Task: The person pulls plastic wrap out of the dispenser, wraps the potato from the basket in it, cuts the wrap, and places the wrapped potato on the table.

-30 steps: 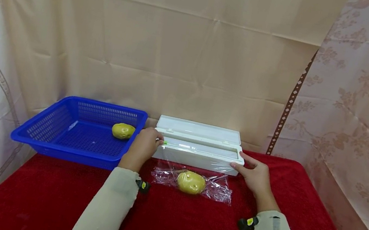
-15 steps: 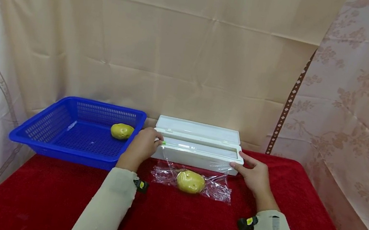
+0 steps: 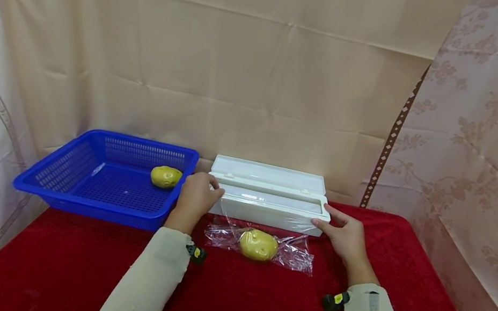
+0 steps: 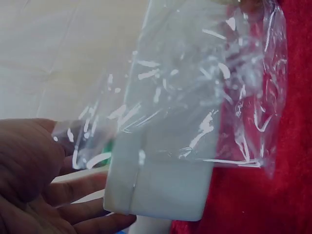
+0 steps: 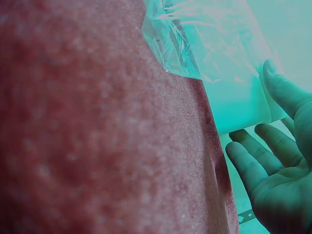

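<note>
A white cling film dispenser (image 3: 264, 215) lies across the table with its lid (image 3: 270, 174) raised at the back. My left hand (image 3: 197, 194) holds its left end, the thumb at the top front edge. Close to that hand, a small green piece (image 4: 107, 152) shows through the film in the left wrist view. At the right end my right hand (image 3: 346, 242) grips the dispenser, thumb on the film at the front and fingers round the end. Clear cling film (image 3: 294, 255) hangs down the front and spreads under and around a yellow potato (image 3: 259, 245).
A blue plastic basket (image 3: 90, 203) stands at the left, with another potato (image 3: 165, 177) in its right side. Red cloth (image 3: 263, 310) covers the table. A beige curtain (image 3: 243, 67) hangs just behind the dispenser.
My left thumb has shifted slightly right along the dispenser's edge and now covers the green piece in the head view. The right hand, dispenser and potatoes stay put.
</note>
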